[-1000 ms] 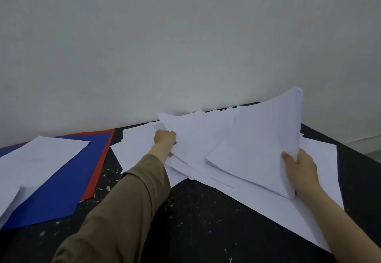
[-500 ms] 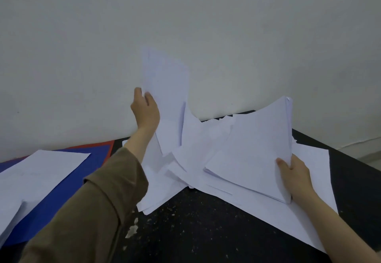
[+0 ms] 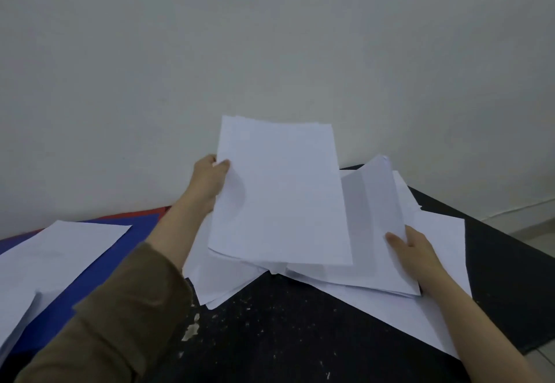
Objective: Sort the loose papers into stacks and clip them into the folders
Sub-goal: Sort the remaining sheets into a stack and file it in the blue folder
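Since the earlier frame, the left hand (image 3: pixel 210 177) has swung its lifted sheets (image 3: pixel 279 193) rightward and toward the camera, so they now face the viewer above the middle of the loose paper pile (image 3: pixel 228 280). Its grip holds those sheets at their left edge, thumb on the front face and fingers behind. A brown sleeve (image 3: pixel 120 316) covers that forearm.

At the right, the right hand (image 3: pixel 416 250) holds a raised bundle of papers (image 3: pixel 372 211) by its near right part; the thumb lies on the upper surface, the fingers tucked under it. This bundle tilts up toward the wall (image 3: pixel 270 37), its far corner highest.

Below both, more white sheets lie spread on the black, speckled worktop (image 3: pixel 285 337), reaching toward the near right edge.

On the left, a blue folder (image 3: pixel 99 265) lies flat with a red folder (image 3: pixel 159 211) showing along its far edge. A separate paper stack (image 3: pixel 57 253) rests on the blue one.
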